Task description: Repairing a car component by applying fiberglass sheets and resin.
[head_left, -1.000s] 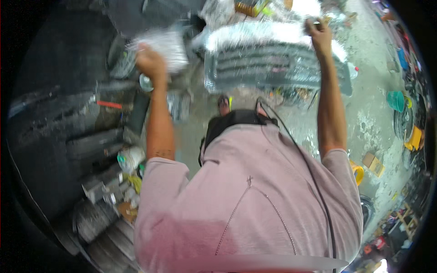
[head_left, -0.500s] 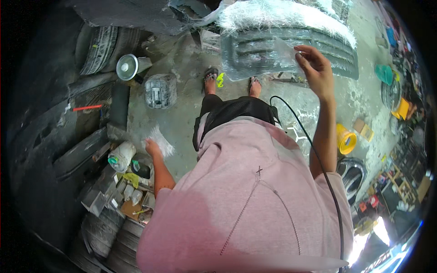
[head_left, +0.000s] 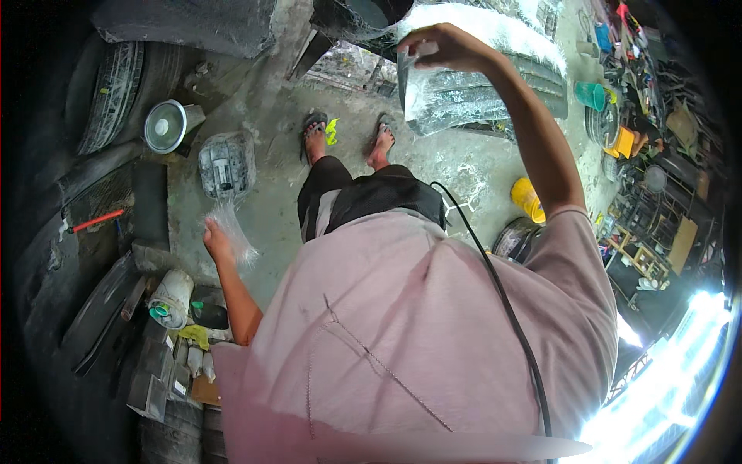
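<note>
My left hand (head_left: 219, 241) is closed on a piece of white fiberglass mat (head_left: 236, 232), which hangs loosely beside it with frayed edges. Up front, my right hand (head_left: 444, 48) pinches a thin, whitish translucent piece (head_left: 418, 87), apparently of the same mat. That piece hangs over the left end of a dark grey ribbed panel (head_left: 487, 103); whether it touches the panel I cannot tell. White fibers cover the panel's far side, and my right hand and forearm hide part of it.
Left on the floor are a clear-wrapped tub (head_left: 226, 166), a bucket with a round lid (head_left: 165, 126) and a whitish pail (head_left: 170, 298). A yellow bucket (head_left: 527, 199) stands right. A black cable (head_left: 495, 271) runs across my shirt. My feet stand just short of the panel.
My right hand has moved left along the panel with its translucent piece, from its middle to its left end. My view has shifted right; the left hand still holds its mat.
</note>
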Demonstrator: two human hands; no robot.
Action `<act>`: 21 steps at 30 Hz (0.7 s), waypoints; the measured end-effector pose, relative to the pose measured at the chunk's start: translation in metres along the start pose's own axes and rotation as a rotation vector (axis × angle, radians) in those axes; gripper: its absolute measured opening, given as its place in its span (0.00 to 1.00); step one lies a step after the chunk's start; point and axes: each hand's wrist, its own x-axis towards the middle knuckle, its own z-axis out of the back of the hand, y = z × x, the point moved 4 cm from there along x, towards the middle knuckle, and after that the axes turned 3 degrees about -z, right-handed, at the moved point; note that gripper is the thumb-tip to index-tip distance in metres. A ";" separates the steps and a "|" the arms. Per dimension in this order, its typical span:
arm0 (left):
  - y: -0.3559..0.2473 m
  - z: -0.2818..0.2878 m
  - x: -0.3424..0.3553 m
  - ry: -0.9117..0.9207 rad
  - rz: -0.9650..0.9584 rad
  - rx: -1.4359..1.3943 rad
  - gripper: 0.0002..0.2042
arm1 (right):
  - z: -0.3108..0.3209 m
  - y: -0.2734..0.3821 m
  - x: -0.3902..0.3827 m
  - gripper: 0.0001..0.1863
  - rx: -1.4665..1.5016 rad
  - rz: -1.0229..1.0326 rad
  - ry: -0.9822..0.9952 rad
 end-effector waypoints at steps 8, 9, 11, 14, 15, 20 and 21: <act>0.101 0.005 -0.023 0.118 0.132 0.082 0.31 | 0.004 -0.031 -0.008 0.22 0.201 -0.045 -0.267; 0.112 0.005 -0.025 0.112 0.164 0.129 0.31 | 0.002 -0.034 -0.009 0.18 0.212 -0.056 -0.304; 0.123 0.006 -0.025 0.125 0.141 0.283 0.32 | -0.002 -0.039 -0.006 0.16 0.186 -0.072 -0.363; 0.115 0.005 -0.015 0.130 0.102 0.333 0.33 | -0.008 -0.041 0.000 0.14 0.261 -0.012 -0.482; 0.106 0.004 -0.008 0.121 0.076 0.322 0.33 | -0.010 -0.040 0.002 0.14 0.274 0.002 -0.522; 0.039 -0.012 0.023 0.169 0.035 0.218 0.32 | -0.012 -0.011 -0.015 0.17 -0.137 0.015 -0.799; 0.025 -0.014 0.024 0.194 -0.012 0.176 0.32 | -0.012 -0.001 -0.021 0.18 -0.263 0.036 -0.902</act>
